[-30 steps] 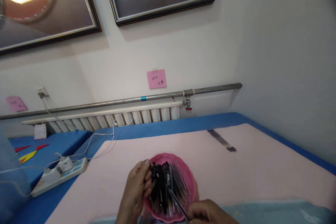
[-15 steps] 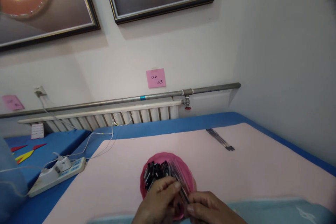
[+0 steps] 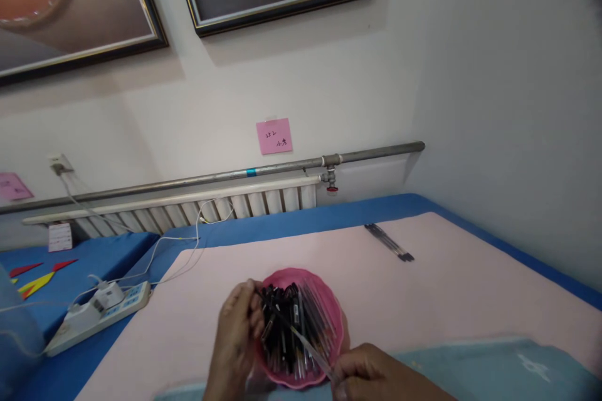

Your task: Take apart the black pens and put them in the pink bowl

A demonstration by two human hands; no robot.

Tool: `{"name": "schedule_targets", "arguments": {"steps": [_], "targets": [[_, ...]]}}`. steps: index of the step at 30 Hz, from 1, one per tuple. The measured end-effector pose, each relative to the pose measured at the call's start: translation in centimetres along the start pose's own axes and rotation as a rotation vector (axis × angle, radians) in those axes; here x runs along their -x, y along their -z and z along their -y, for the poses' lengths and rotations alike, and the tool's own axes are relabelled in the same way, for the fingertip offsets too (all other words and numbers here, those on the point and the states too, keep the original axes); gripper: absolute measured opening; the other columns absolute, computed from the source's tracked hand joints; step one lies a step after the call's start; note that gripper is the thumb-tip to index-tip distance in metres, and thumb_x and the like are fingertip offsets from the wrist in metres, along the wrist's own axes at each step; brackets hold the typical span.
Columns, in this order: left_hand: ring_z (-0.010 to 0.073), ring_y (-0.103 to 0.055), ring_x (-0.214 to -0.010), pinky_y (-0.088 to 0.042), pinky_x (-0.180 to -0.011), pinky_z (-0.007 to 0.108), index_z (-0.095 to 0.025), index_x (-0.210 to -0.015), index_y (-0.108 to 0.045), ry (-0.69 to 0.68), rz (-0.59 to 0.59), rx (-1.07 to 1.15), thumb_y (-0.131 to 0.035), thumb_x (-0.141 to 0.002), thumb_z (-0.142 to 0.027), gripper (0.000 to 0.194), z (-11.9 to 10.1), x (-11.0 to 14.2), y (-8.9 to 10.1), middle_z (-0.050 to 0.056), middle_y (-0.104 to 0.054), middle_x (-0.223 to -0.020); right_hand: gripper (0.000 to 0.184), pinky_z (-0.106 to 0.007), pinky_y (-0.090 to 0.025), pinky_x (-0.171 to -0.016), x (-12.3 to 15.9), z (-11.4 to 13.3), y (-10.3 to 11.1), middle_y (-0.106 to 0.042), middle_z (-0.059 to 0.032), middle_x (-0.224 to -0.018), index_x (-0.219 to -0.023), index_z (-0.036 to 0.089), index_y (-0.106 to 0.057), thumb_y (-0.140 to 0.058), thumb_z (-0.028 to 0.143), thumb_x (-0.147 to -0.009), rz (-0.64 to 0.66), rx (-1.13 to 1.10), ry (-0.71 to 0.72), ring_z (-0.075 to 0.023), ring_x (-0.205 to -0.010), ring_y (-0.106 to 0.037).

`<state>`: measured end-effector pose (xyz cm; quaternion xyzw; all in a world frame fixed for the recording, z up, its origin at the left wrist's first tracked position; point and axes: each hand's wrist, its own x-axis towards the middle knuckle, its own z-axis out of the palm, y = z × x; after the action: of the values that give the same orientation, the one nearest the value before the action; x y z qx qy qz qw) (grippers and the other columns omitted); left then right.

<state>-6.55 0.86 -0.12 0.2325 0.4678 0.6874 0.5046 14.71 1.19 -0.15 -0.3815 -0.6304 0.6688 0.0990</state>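
Note:
A pink scalloped bowl [image 3: 329, 291] full of several black-and-clear pens [image 3: 294, 332] sits on the pale pink cloth near me. My left hand [image 3: 235, 341] is at the bowl's left rim, its fingers curled against the pile of pens. At the bowl's near right edge my right hand [image 3: 371, 376] pinches one pen [image 3: 301, 341] that lies slanted across the pile, its tip pointing up left toward my left hand's fingers.
A few pens [image 3: 389, 243] lie in a row at the far right of the pink cloth [image 3: 446, 301]. A white power strip [image 3: 96, 313] with plugs and cables sits on the blue surface at left. A radiator [image 3: 188, 210] and pipe run along the wall.
My left hand has moved from over the bowl back to its left rim. My right hand has kept hold of one pen, which now lies slanted across the pile. The view shifted slightly.

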Motion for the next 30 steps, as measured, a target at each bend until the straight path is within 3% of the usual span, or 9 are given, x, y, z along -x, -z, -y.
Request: {"name": "schedule_targets", "arguments": {"steps": [4, 9, 14, 16, 19, 22, 24, 27, 30], "targets": [[0.0006, -0.020, -0.035, -0.016, -0.034, 0.014, -0.015, -0.067, -0.053, -0.108, -0.116, -0.066, -0.069, -0.062, -0.046, 0.035, -1.2, -0.9, 1.7, -0.013, -0.029, -0.043, 0.009, -0.018, -0.026, -0.042, 0.7, 0.4, 1.6, -0.047, 0.0044, -0.049, -0.057, 0.014, -0.058, -0.051, 0.016, -0.063, -0.020, 0.019, 0.005, -0.0063, -0.045, -0.039], [0.0046, -0.028, -0.036, -0.019, -0.036, 0.018, -0.017, -0.059, -0.052, -0.056, -0.043, -0.366, -0.066, -0.062, -0.050, 0.036, 0.6, -0.3, 0.3, -0.010, -0.035, -0.042, 0.014, -0.018, -0.016, -0.037, 0.3, -0.1, 2.5, -0.041, 0.0075, -0.046, -0.064, 0.016, -0.053, -0.050, 0.027, -0.071, -0.163, -0.131, 0.048, -0.0038, -0.038, -0.028], [0.0109, -0.043, -0.049, -0.030, -0.045, 0.022, -0.019, -0.084, -0.061, -0.199, -0.029, -0.543, -0.062, -0.068, -0.046, 0.032, 1.5, 0.3, -0.7, -0.003, -0.053, -0.059, 0.023, -0.018, -0.016, -0.036, -0.4, -0.5, 2.7, -0.040, 0.0093, -0.042, -0.061, 0.018, -0.046, -0.055, 0.035, -0.073, -0.208, -0.296, 0.105, -0.0029, -0.035, -0.027], [0.0114, -0.045, -0.054, -0.033, -0.049, 0.022, -0.018, -0.080, -0.060, -0.229, 0.048, -0.622, -0.056, -0.073, -0.046, 0.029, 1.6, 0.8, -1.1, -0.002, -0.052, -0.061, 0.027, -0.018, -0.015, -0.036, -0.6, -0.6, 2.6, -0.041, 0.0096, -0.042, -0.060, 0.019, -0.044, -0.057, 0.039, -0.072, -0.257, -0.402, 0.128, -0.0025, -0.034, -0.026], [0.0103, -0.042, -0.054, -0.032, -0.051, 0.022, -0.017, -0.069, -0.054, -0.212, 0.303, -0.770, -0.048, -0.079, -0.043, 0.029, 2.1, 2.3, -2.2, -0.004, -0.047, -0.057, 0.028, -0.017, -0.017, -0.037, -1.0, -0.9, 2.1, -0.045, 0.0085, -0.044, -0.063, 0.019, -0.044, -0.061, 0.041, -0.069, -0.342, -0.564, 0.176, -0.0030, -0.035, -0.032], [0.0095, -0.041, -0.052, -0.029, -0.050, 0.021, -0.017, -0.064, -0.051, -0.266, 0.480, -1.000, -0.057, -0.073, -0.036, 0.021, 3.3, 3.7, -3.3, -0.005, -0.048, -0.055, 0.028, -0.016, -0.023, -0.039, -1.4, -1.0, 1.5, -0.052, 0.0059, -0.048, -0.066, 0.018, -0.047, -0.063, 0.041, -0.069, -0.365, -0.651, 0.209, -0.0044, -0.039, -0.042], [0.0103, -0.044, -0.055, -0.029, -0.052, 0.022, -0.018, -0.066, -0.052, -0.367, 0.498, -1.147, -0.058, -0.072, -0.031, 0.016, 4.4, 4.1, -3.7, -0.003, -0.053, -0.060, 0.029, -0.017, -0.027, -0.041, -1.5, -1.0, 1.2, -0.054, 0.0048, -0.049, -0.066, 0.018, -0.048, -0.064, 0.042, -0.069, -0.381, -0.670, 0.222, -0.0052, -0.040, -0.045], [0.0130, -0.051, -0.062, -0.032, -0.058, 0.024, -0.018, -0.073, -0.054, -0.491, 0.516, -1.295, -0.045, -0.081, -0.027, 0.015, 5.6, 4.1, -3.5, 0.002, -0.059, -0.070, 0.029, -0.018, -0.027, -0.042, -1.7, -1.1, 0.9, -0.056, 0.0037, -0.049, -0.065, 0.017, -0.050, -0.065, 0.041, -0.069, -0.423, -0.657, 0.222, -0.0060, -0.041, -0.046], [0.0151, -0.053, -0.066, -0.034, -0.060, 0.025, -0.018, -0.075, -0.055, -0.492, 0.545, -1.341, -0.038, -0.084, -0.025, 0.021, 5.7, 3.9, -3.3, 0.005, -0.061, -0.073, 0.028, -0.019, -0.028, -0.044, -1.6, -1.1, 0.7, -0.057, 0.0032, -0.050, -0.065, 0.017, -0.052, -0.063, 0.041, -0.072, -0.429, -0.630, 0.235, -0.0066, -0.043, -0.047]]}}
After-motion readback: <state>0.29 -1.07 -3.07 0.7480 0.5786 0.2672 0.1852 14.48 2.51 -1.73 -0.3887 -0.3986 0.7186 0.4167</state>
